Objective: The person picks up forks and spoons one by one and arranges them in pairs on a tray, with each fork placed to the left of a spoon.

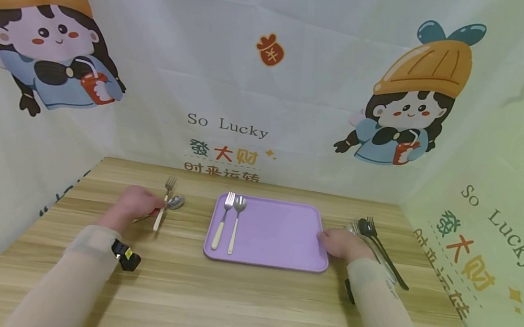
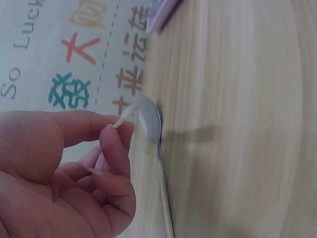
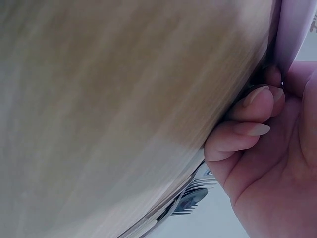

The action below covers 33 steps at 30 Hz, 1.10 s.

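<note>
My left hand (image 1: 141, 202) pinches a fork (image 1: 159, 219) with a white handle between thumb and forefinger, its tines pointing to the back wall. Lying across beneath it is a metal spoon (image 1: 176, 202), its bowl to the right and its handle partly hidden by the hand; the left wrist view shows this spoon (image 2: 150, 120) close by the fingertips. With my right hand (image 1: 341, 243) I grip the right rim of a purple tray (image 1: 279, 233), fingers curled beneath the edge. On the tray's left side lie another fork (image 1: 219, 234) and spoon (image 1: 233, 234), side by side with light handles.
Right of the tray lies a bunch of cutlery, with a black spoon (image 1: 366, 227) and a dark fork (image 1: 383, 253) on top, partly behind the right forearm. A printed cloth (image 1: 314, 116) hangs around the wooden table (image 1: 229, 302) at the back and sides.
</note>
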Available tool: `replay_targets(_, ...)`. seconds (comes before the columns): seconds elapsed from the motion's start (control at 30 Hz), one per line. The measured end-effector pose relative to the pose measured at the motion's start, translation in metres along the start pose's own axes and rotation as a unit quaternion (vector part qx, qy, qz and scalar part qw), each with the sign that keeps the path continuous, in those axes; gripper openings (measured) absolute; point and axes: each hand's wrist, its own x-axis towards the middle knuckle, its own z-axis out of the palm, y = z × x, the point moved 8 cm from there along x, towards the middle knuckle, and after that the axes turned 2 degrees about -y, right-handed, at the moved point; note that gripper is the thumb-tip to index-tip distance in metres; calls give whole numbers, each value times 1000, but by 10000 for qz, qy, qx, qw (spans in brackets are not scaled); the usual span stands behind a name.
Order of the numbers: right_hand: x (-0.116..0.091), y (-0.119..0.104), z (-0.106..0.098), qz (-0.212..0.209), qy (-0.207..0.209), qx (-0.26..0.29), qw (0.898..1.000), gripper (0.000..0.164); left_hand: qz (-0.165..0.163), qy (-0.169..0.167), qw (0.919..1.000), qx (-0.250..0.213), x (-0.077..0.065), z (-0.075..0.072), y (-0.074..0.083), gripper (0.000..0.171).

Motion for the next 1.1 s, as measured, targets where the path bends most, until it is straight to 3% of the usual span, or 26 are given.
replay_targets(0.3, -1, -1, -1, 44, -35, 74, 10000, 49, 317, -51, 9994, -149, 5, 19, 29, 27)
replay_targets(0.63, 0, 0, -1, 29, -28, 132, 9999, 49, 265, -295, 9977, -546, 4, 50, 65, 24)
replay_targets(0.9, 0, -1, -1, 15, 5, 113, 9999, 49, 338, -400, 9961, -716, 5, 84, 99, 21)
replay_targets(1.1, 0, -1, -1, 10, 23, 108, 9999, 48, 272, -493, 9955, -761, 6, 111, 113, 19)
